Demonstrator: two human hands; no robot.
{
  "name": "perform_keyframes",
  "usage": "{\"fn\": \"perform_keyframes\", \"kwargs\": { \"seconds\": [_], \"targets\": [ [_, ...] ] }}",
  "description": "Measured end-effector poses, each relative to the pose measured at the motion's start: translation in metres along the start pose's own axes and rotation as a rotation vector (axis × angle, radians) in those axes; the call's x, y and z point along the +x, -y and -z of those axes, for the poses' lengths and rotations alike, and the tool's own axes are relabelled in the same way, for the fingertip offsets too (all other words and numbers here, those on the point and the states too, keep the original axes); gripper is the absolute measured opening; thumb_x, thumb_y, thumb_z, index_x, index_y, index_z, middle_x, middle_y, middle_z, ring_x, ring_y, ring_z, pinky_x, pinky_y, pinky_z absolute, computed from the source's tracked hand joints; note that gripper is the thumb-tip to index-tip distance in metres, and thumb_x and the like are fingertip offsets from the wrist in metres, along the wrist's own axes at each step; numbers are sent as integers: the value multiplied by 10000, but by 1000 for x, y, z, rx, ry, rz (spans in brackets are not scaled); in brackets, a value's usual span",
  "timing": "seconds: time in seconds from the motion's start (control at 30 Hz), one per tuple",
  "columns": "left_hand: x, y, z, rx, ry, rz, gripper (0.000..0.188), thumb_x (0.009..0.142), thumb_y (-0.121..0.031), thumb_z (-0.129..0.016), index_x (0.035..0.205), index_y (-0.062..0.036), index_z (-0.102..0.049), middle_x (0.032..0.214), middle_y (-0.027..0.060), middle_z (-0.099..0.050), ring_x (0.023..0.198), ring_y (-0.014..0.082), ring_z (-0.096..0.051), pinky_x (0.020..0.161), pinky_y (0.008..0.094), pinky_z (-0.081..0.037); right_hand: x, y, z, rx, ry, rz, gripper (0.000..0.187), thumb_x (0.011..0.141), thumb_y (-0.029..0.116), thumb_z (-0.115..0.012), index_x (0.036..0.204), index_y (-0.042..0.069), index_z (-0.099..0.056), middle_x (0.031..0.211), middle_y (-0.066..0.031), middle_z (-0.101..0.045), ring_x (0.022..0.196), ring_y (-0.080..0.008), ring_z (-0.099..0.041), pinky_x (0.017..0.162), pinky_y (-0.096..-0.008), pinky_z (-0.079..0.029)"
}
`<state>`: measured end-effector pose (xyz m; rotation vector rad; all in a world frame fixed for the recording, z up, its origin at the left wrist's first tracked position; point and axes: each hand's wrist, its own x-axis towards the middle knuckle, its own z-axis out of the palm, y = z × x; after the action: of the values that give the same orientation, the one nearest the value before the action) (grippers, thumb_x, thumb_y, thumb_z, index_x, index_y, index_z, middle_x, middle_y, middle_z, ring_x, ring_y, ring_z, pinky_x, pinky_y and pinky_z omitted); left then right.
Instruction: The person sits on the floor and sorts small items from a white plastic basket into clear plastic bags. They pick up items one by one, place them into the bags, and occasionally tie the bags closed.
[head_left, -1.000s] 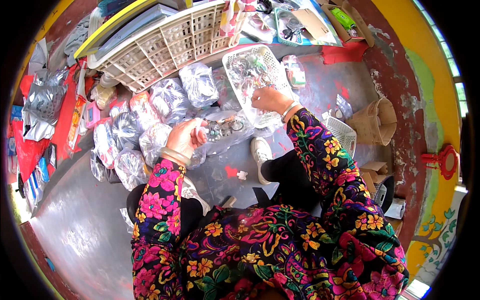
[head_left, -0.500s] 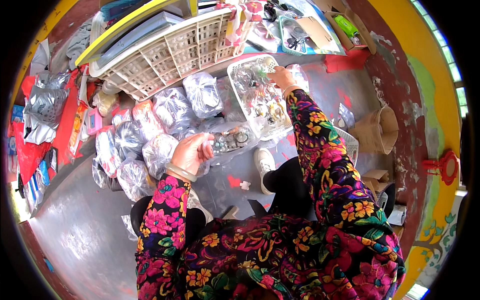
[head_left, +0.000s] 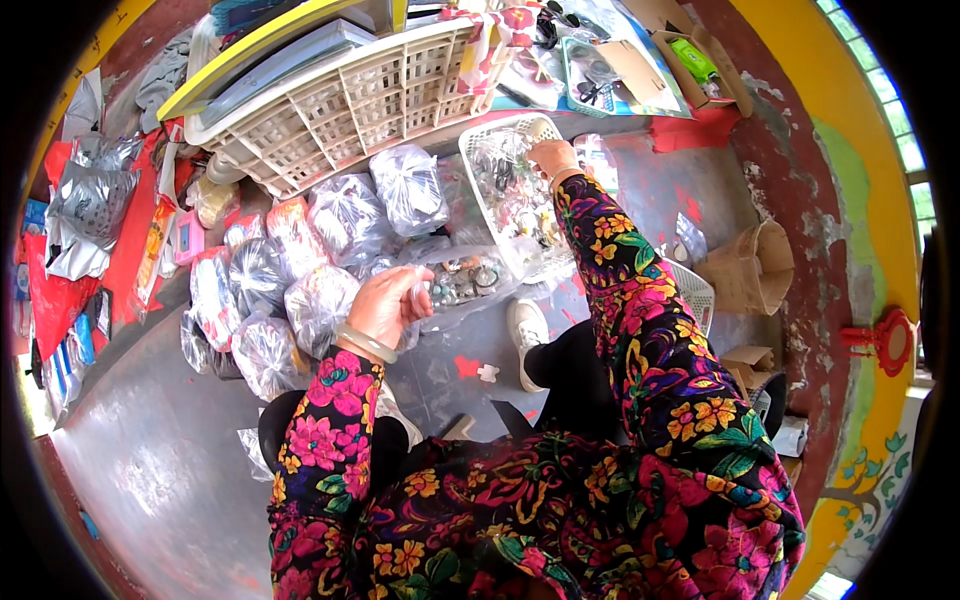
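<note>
**Clear bag in one hand, white basket under the other**

The left hand (head_left: pixel 385 305) is clamped on the mouth of a clear, crinkled plastic bag (head_left: pixel 462 280) of small metallic pieces, which lies on the grey floor (head_left: pixel 150 470) just in front of the person. The right hand (head_left: pixel 550 155) reaches into a white lattice basket (head_left: pixel 480 150) heaped with glittering trinkets; whether its fingers are together or apart cannot be told. Plump, knotted, shiny bags (head_left: pixel 320 300) cluster to the left, below a cream slatted crate (head_left: pixel 350 100).
</note>
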<state>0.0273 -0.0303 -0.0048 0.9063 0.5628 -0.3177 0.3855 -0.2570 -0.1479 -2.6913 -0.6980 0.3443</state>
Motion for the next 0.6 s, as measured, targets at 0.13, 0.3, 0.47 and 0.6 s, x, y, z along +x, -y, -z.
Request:
{"fn": "perform_keyframes", "kwargs": {
  "seconds": [0.13,0.3,0.47,0.6],
  "targets": [
    [-3,2,8,-9,-7,-12,229,830,-221,-520,888,-4,-569,609,54,-562,528,123,-534,511,210,-415,-25,14,23,-23,-87,-55,138,731,175,-551,742,49,-605,649,-52,-580,509,-145,-526,446,-275,-411],
    [2,10,11,17,23,-52,222,822,-204,-527,887,2,-579,609,46,-565,527,126,-540,515,224,-438,-83,50,78,437,-69,-346,109,779,114,-519,786,34,-592,714,-51,-595,637,-133,-615,471,-269,-442],
    [1,9,0,28,44,-20,218,817,-213,-529,889,-13,-579,629,45,-571,544,130,-545,522,226,-429,-142,69,103,1206,-108,-344,85,820,117,-495,809,41,-532,719,-46,-552,588,-149,-591,424,-244,-360],
    [12,12,12,8,61,-46,208,809,-208,-531,875,-16,-572,610,50,-568,514,130,-538,482,214,-412,-183,94,114,1290,-8,-279,80,834,134,-498,832,62,-533,750,-33,-548,621,-144,-590,465,-223,-365]
  ]
}}
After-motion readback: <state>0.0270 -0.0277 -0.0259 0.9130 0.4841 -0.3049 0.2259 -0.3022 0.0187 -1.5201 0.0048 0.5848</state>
